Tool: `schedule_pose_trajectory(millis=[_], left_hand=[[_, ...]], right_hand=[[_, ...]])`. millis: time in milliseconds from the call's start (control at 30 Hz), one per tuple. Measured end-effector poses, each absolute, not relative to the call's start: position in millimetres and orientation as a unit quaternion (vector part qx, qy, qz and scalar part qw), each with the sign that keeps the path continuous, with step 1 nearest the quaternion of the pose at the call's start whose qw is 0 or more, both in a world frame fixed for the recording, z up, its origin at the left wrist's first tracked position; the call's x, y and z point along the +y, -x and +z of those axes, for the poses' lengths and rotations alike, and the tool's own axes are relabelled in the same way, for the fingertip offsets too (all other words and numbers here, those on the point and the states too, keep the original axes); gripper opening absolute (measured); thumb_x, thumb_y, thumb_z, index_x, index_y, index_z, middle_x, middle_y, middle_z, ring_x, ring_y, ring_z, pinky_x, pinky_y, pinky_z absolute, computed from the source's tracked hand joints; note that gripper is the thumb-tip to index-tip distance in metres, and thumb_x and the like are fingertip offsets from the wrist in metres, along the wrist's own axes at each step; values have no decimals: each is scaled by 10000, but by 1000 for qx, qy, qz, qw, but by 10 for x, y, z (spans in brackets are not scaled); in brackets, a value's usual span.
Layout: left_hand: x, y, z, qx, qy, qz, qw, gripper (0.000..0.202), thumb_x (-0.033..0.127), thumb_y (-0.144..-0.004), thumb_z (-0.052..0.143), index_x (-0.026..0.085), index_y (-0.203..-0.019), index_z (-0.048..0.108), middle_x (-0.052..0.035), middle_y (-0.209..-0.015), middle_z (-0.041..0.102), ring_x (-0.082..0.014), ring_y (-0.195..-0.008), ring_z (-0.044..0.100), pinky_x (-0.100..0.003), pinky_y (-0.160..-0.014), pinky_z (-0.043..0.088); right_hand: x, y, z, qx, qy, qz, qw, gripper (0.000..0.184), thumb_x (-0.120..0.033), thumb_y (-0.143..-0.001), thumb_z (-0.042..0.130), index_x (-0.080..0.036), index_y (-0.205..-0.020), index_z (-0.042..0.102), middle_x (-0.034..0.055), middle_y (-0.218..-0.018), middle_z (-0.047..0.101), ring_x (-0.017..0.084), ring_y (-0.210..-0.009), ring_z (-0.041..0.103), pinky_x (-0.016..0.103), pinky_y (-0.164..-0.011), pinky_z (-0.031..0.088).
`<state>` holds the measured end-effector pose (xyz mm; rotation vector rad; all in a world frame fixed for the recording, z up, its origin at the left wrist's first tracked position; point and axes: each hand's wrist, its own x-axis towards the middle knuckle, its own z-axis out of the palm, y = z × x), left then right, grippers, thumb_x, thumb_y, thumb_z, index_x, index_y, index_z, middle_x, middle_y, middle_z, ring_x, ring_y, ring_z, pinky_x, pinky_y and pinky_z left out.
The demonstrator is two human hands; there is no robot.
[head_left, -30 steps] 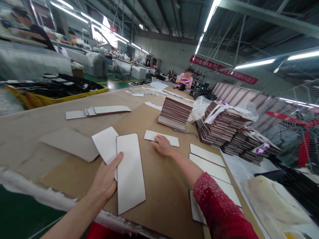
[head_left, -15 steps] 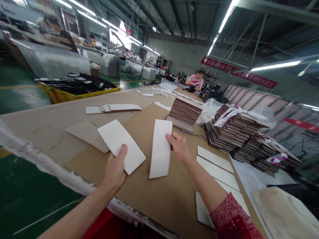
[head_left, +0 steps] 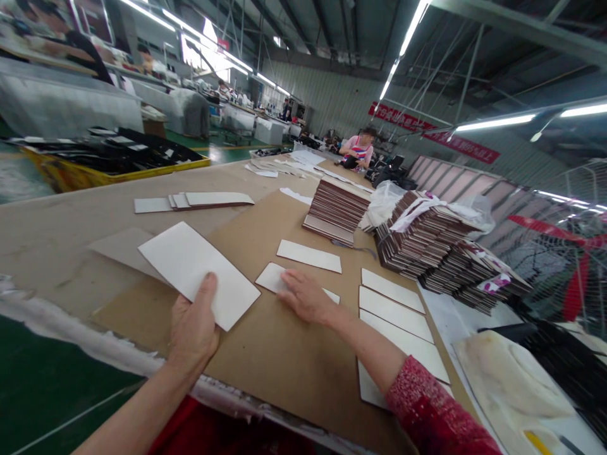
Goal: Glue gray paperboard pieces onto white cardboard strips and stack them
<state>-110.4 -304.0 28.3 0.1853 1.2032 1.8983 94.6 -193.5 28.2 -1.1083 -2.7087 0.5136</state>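
Observation:
My left hand grips a white rectangular board, thumb on its face, tilted above the table's near left part. Whether more boards lie behind it I cannot tell. With fingers stretched out, my right hand rests on another white board lying flat on the brown sheet, hiding that board's middle. Just beyond it lies a similar white board. To the right, several white boards lie in a column, partly covered by my right forearm.
A leaning row of dark-edged boards stands beyond my right hand, with tied stacks to its right. Several pale strips lie at the far left of the table. A yellow crate holds black pieces. A person is at the far end.
My right hand has lowered the board it held upright and laid it flat on the brown sheet; its fingers have opened. My left hand still grips its board. The view has shifted right.

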Motion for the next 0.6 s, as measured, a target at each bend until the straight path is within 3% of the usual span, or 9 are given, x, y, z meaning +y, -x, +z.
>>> schedule_pose_trajectory(millis=[100,200,300,400,500,600], left_hand=[[-3023,1071,236,477,-108,761,426,280,215,-861,739,193,-1136,689,-8,-984,787,-164,-804,738,-250,-777,611],[-3032,1038,219,479,-136,721,481,243,184,-851,719,187,-1094,699,-29,-966,788,-185,-795,740,-253,-729,609],[-3042,1039,195,485,-157,701,499,250,210,-825,740,184,-1072,708,-67,-996,785,-210,-828,742,-261,-707,603],[-3008,1055,129,473,-181,706,495,387,327,-766,820,177,-1104,705,-86,-1048,776,-233,-888,736,-280,-738,598],[-2946,1031,88,446,-209,715,497,564,460,-712,859,149,-1152,692,-95,-1048,773,-230,-871,727,-290,-755,585],[-2975,973,126,434,-260,697,508,559,530,-755,813,137,-1137,704,-103,-1009,773,-196,-775,704,-266,-687,558]], right_hand=[[-2024,-992,135,-929,340,142,44,660,-637,-1027,379,-261,-1569,367,92,-1668,270,297,-1542,193,574,-1230,137],[-1891,-1053,106,-931,341,123,49,628,-612,-1041,365,-265,-1564,375,79,-1667,277,282,-1544,188,567,-1231,133],[-1786,-1073,194,-922,345,148,97,550,-542,-1044,421,-203,-1465,521,120,-1609,397,292,-1512,273,526,-1232,163],[-1902,-978,333,-896,338,222,182,489,-505,-1066,356,-201,-1343,620,113,-1471,568,258,-1417,435,454,-1207,265],[-2157,-783,423,-823,351,382,231,458,-547,-1027,439,-253,-1338,601,57,-1307,681,245,-1218,610,415,-1059,451],[-2347,-641,465,-719,349,531,281,418,-485,-901,635,-235,-1236,636,29,-1115,742,237,-990,684,362,-864,532]])
